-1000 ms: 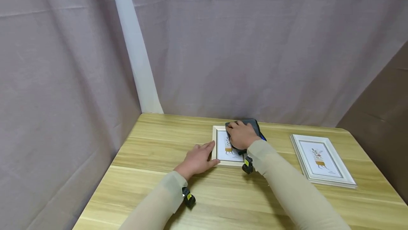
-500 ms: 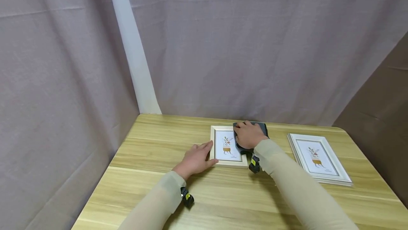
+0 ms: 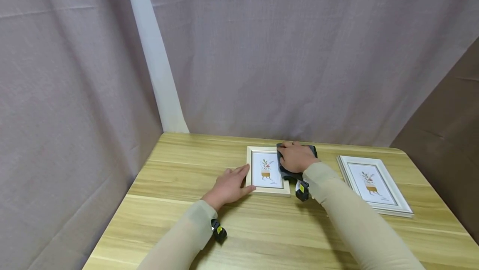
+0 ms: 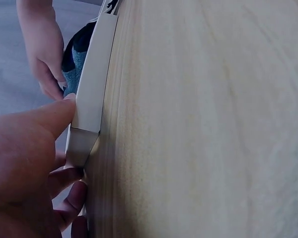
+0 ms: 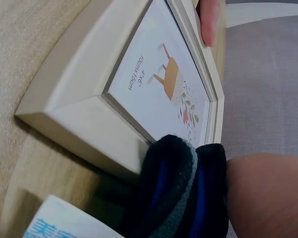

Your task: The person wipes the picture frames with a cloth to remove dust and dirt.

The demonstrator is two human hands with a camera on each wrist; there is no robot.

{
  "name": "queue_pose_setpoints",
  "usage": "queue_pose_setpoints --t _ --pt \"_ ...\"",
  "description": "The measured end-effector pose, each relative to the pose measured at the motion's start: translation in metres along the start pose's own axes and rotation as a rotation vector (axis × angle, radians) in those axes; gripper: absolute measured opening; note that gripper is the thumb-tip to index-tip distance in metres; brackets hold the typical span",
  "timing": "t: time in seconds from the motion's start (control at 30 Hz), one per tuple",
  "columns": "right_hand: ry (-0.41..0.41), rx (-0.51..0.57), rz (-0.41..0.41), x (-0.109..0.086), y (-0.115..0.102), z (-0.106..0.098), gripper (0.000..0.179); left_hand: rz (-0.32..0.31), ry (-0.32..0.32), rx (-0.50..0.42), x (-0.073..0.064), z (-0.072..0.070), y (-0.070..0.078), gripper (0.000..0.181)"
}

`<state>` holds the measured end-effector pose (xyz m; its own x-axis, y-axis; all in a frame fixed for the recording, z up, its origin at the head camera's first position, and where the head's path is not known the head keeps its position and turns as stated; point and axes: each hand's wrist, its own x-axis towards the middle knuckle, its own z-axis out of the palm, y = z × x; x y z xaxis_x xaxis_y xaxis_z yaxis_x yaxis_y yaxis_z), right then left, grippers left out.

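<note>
A cream picture frame [image 3: 267, 192] lies face up on the wooden table, with a flower-vase print inside. My left hand [image 3: 228, 187] holds its near left corner; the left wrist view shows the thumb [image 4: 59, 116] on the frame and the fingers bent at its side. Under my right hand [image 3: 297, 158] is a folded dark grey cloth [image 3: 286, 173], gripped and set against the frame's right border. The right wrist view shows the cloth's thick folds [image 5: 164, 183] with blue inside, touching the frame's edge [image 5: 97, 131]. My right palm hides most of the cloth.
White picture frames [image 3: 389, 211], seemingly stacked, lie at the right of the table [image 3: 262, 236]. A white label [image 5: 64, 223] with blue characters shows beside the cloth in the right wrist view. Grey curtains [image 3: 280, 54] hang behind the table.
My right hand has slid the cloth rightward across the frame, from over the print to the right border, uncovering the picture. My left hand keeps its place on the corner.
</note>
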<state>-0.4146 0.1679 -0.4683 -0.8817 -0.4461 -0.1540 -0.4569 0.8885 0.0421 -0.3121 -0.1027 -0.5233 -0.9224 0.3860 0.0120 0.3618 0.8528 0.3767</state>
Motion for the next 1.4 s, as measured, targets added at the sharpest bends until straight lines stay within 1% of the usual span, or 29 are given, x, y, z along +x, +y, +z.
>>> queue_pose_setpoints --t 0.2,0.43,0.6,0.77,0.93,1.1,1.4 --pt "0.034 0.009 0.011 0.001 0.001 0.002 0.055 -0.007 -0.006 0.000 0.000 -0.001 0.003 0.083" --pt "0.053 -0.007 -0.010 -0.004 0.002 0.006 0.054 -0.012 -0.009 0.011 0.000 0.001 0.004 0.083" --pt "0.069 -0.004 -0.042 -0.013 -0.001 0.006 0.052 -0.029 -0.022 0.020 0.000 0.002 0.004 0.084" --pt "0.079 0.013 -0.051 -0.021 -0.002 0.006 0.051 -0.024 -0.021 0.014 0.000 0.000 0.004 0.084" --pt "0.090 -0.001 -0.073 -0.030 -0.005 0.006 0.050 -0.017 -0.017 0.011 0.001 0.000 0.003 0.084" --pt "0.083 -0.003 -0.076 -0.038 -0.011 0.010 0.051 -0.017 -0.023 0.006 0.002 -0.001 0.001 0.083" --pt "0.119 -0.028 -0.104 -0.050 -0.019 0.016 0.047 -0.018 -0.019 0.005 0.007 0.001 -0.003 0.084"
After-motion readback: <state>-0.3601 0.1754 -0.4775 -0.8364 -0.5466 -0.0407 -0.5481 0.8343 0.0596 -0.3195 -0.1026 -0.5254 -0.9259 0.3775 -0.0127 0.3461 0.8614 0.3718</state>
